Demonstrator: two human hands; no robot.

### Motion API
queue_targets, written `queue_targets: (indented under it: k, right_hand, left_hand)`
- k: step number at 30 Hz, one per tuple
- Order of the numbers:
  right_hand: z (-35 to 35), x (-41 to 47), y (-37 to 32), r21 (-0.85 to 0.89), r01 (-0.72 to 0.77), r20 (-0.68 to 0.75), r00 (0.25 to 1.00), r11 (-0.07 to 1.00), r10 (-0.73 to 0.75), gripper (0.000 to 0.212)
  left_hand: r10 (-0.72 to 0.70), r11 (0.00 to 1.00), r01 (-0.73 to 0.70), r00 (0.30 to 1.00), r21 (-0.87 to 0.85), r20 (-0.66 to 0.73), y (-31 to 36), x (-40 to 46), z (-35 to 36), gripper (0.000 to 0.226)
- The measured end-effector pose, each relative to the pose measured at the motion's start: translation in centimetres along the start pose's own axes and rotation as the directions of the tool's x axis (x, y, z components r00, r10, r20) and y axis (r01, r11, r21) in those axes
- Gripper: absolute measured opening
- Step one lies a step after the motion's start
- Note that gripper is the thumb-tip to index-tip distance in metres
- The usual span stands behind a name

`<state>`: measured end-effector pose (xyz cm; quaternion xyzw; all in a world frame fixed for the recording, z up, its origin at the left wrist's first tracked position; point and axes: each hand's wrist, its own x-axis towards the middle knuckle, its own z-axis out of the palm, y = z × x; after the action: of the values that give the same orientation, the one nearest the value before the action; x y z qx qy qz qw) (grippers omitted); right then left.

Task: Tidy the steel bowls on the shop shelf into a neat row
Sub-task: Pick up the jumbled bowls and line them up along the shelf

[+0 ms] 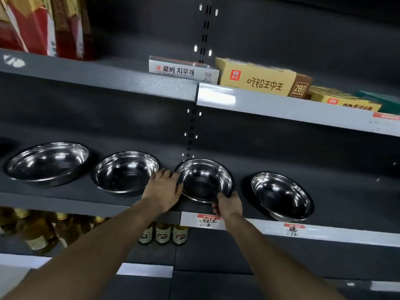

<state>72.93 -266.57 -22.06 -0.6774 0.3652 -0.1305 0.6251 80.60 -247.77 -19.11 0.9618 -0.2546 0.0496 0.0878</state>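
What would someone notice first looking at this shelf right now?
Four shiny steel bowls sit in a row on the dark middle shelf, and both hands are on the third bowl: the left hand at its left rim, the right hand gripping its front edge. Above, a white box and a yellow box lie on the upper shelf.
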Motion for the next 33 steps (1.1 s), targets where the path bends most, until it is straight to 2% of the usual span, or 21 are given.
queue_targets:
  k: [6,11,17,23,27,29,31,33]
  right_hand:
    - [-1.1,-1.1,0.6,-0.011,0.023,-0.014,1.0,1.0,-0.023,0.01]
    - [-1.9,-1.8,1.1,-0.039,0.107,-0.033,0.994,0.993,-0.109,0.041]
    - [-2.5,-2.2,1.4,-0.034,0.166,-0.012,0.986,0.986,-0.166,0.032]
    - [-3.0,-2.5,1.5,0.0,0.16,0.021,0.987,0.987,-0.159,0.037]
    - [-3.4,-2.7,1.6,-0.014,0.184,-0.053,0.981,0.983,-0.185,0.064]
    - [-3.5,-2.9,1.0,-0.008,0.229,-0.105,0.968,0.973,-0.228,0.069]
    - [-3.3,-3.0,0.0,0.011,0.277,-0.128,0.953,0.961,-0.273,0.061]
    - [-2.6,-3.4,-1.5,0.084,0.279,-0.09,0.958,0.957,-0.271,0.046]
  left_hand:
    - [0.042,0.999,-0.042,0.999,0.001,0.005,0.3,0.1,-0.1,0.053]
    - [0.052,0.999,-0.052,0.998,0.007,0.016,0.8,-0.6,-0.4,0.052]
    - [0.046,0.999,-0.046,0.999,0.015,0.03,1.4,-1.3,-0.8,0.051]
    - [0.027,0.999,-0.028,0.999,0.02,0.034,1.9,-2.1,-1.5,0.05]
    - [0.011,1.0,-0.012,0.999,0.023,0.031,1.9,-2.6,-2.0,0.048]
    - [0.0,1.0,0.0,1.0,0.026,0.025,1.8,-2.8,-2.4,0.048]
    - [-0.017,0.999,0.017,1.0,0.037,0.011,1.6,-3.0,-2.8,0.049]
    - [-0.039,0.998,0.039,0.999,0.05,-0.006,1.2,-3.2,-3.3,0.049]
